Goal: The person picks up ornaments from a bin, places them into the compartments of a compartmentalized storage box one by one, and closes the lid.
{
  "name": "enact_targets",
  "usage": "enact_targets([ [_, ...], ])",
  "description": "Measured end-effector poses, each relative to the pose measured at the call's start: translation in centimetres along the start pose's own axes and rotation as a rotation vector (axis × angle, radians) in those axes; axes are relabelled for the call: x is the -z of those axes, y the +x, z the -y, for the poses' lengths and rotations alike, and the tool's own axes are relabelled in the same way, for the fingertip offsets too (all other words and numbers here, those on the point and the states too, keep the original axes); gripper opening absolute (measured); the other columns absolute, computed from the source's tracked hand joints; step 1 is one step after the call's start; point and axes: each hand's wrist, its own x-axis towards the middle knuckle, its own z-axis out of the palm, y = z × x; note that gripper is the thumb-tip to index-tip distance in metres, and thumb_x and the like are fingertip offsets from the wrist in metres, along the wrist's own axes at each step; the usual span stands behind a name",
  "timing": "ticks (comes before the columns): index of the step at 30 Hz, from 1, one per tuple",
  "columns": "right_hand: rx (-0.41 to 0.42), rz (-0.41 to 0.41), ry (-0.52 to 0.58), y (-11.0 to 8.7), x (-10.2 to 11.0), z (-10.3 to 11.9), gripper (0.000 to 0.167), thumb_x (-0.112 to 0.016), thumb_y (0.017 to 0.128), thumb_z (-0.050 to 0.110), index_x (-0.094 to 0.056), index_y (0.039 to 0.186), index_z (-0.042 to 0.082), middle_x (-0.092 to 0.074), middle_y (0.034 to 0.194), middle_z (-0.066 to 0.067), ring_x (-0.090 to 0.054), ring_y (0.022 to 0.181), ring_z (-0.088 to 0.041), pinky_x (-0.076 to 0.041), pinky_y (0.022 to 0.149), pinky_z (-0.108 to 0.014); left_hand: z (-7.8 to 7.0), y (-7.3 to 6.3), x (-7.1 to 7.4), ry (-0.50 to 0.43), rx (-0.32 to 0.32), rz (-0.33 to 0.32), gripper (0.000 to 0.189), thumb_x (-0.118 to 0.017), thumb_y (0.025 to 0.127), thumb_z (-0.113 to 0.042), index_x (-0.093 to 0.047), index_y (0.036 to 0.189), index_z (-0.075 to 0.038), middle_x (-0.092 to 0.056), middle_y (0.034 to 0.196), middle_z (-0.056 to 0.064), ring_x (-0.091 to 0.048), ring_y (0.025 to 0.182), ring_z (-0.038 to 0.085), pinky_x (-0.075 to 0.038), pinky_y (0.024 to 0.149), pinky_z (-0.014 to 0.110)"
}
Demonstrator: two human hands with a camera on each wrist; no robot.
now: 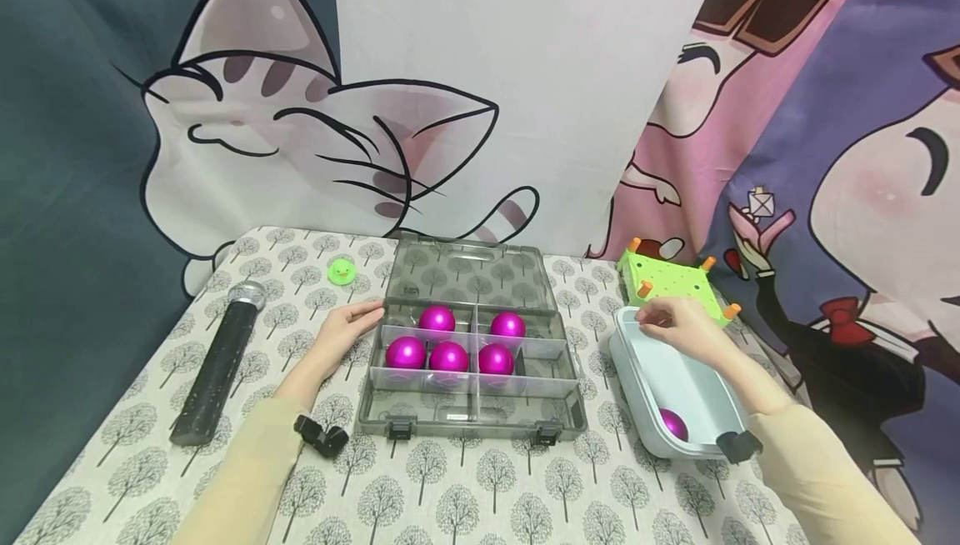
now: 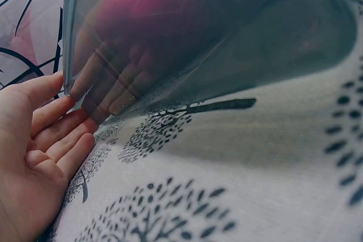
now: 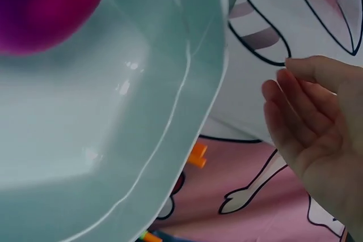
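Observation:
A clear grey compartment box point(image 1: 420, 404) lies with its lid point(image 1: 465, 274) tipped back. Shiny magenta balls point(image 1: 448, 357) sit in its back and middle rows: one in each back compartment, two in the middle left, one in the middle right. My left hand point(image 1: 341, 335) rests by the box's back left side with fingers extended, the fingertips at its wall in the left wrist view. Over the far end of a pale blue tub point(image 1: 628, 374) hovers my right hand point(image 1: 678, 324), fingers loosely bent and holding nothing. One magenta ball point(image 1: 673, 424) lies at the tub's near end.
A black microphone point(image 1: 217, 366) with a silver head lies at the left. Behind my left hand is a green duck-faced item point(image 1: 342, 272). A lime-green perforated block point(image 1: 667, 282) with orange pegs stands behind the tub. Printed curtains point(image 1: 525, 70) hang along the table's back.

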Motion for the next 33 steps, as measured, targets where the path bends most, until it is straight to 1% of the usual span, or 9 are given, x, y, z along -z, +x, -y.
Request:
enact_targets([
  [4,0.005,0.102,-0.015,-0.3,0.0,-1.1,0.013,-0.074,0.082,0.004,-0.069,0.093,0.000,-0.072,0.084,-0.004,-0.066,0.078,-0.012,-0.057,0.067,-0.023,-0.1,-0.1,0.0,0.015,-0.007,-0.008,0.048,-0.057,0.099,-0.018,-0.047,0.138,0.008,-0.041,0.149,0.026,-0.032,0.144,0.039,-0.024,0.121,0.049],
  [7,0.021,0.193,-0.012,-0.7,-0.1,-1.8,0.018,-0.077,0.080,0.009,-0.068,0.095,0.001,-0.072,0.086,-0.004,-0.067,0.079,-0.012,-0.056,0.067,-0.022,-0.1,-0.1,-0.1,0.022,-0.009,-0.011,0.048,-0.057,0.099,-0.018,-0.048,0.138,0.008,-0.042,0.148,0.025,-0.032,0.144,0.039,-0.024,0.122,0.049],
  [11,0.022,0.343,0.034,-1.2,0.0,-2.5,0.029,-0.077,0.080,0.015,-0.067,0.102,-0.001,-0.071,0.093,-0.008,-0.068,0.086,-0.023,-0.057,0.071,-0.023,-0.2,-0.2,-0.2,0.011,-0.009,-0.006,0.048,-0.058,0.098,-0.018,-0.048,0.137,0.008,-0.042,0.148,0.026,-0.034,0.142,0.040,-0.026,0.121,0.048],
  [14,0.012,0.459,0.078,-1.6,0.1,-2.7,0.038,-0.077,0.081,0.018,-0.064,0.109,-0.005,-0.069,0.101,-0.014,-0.068,0.093,-0.032,-0.058,0.074,-0.025,-0.4,-0.3,-0.2,0.009,-0.011,-0.005,0.047,-0.057,0.099,-0.018,-0.048,0.137,0.008,-0.042,0.147,0.026,-0.034,0.142,0.040,-0.027,0.120,0.048],
  [17,-0.005,0.541,0.117,-2.0,0.1,-2.7,0.045,-0.076,0.081,0.019,-0.060,0.114,-0.008,-0.066,0.108,-0.020,-0.066,0.098,-0.040,-0.059,0.078,-0.030,-0.4,-0.3,-0.1,0.015,-0.012,-0.007,0.047,-0.057,0.099,-0.017,-0.048,0.137,0.008,-0.042,0.147,0.026,-0.034,0.142,0.040,-0.026,0.121,0.049],
  [20,-0.025,0.600,0.129,-2.2,0.1,-2.5,0.051,-0.076,0.080,0.018,-0.057,0.118,-0.010,-0.064,0.112,-0.024,-0.064,0.101,-0.044,-0.059,0.081,-0.037,-0.1,-0.1,0.0,0.017,-0.009,-0.008,0.047,-0.057,0.099,-0.017,-0.048,0.137,0.008,-0.042,0.147,0.026,-0.034,0.142,0.040,-0.025,0.121,0.049],
  [26,-0.109,0.722,0.136,-2.7,-0.2,-2.2,0.063,-0.076,0.078,0.019,-0.051,0.126,-0.012,-0.060,0.122,-0.027,-0.058,0.110,-0.048,-0.056,0.090,-0.049,0.3,0.2,0.1,-0.003,-0.006,-0.008,0.049,-0.058,0.099,-0.019,-0.048,0.138,0.007,-0.042,0.148,0.024,-0.034,0.143,0.039,-0.026,0.121,0.048],
  [29,-0.128,0.747,0.134,-2.8,-0.3,-2.1,0.065,-0.076,0.077,0.019,-0.049,0.128,-0.012,-0.058,0.124,-0.028,-0.055,0.113,-0.051,-0.054,0.092,-0.053,0.5,0.3,0.1,0.000,-0.005,-0.008,0.049,-0.058,0.098,-0.020,-0.048,0.138,0.007,-0.042,0.149,0.024,-0.034,0.143,0.039,-0.027,0.120,0.047],
  [33,-0.157,0.760,0.138,-3.0,-0.5,-2.0,0.068,-0.075,0.075,0.016,-0.047,0.130,-0.013,-0.057,0.125,-0.028,-0.053,0.115,-0.053,-0.053,0.094,-0.055,1.1,0.8,0.1,0.002,-0.002,-0.008,0.048,-0.057,0.099,-0.017,-0.047,0.138,0.008,-0.042,0.148,0.026,-0.034,0.142,0.041,-0.026,0.120,0.050],
])
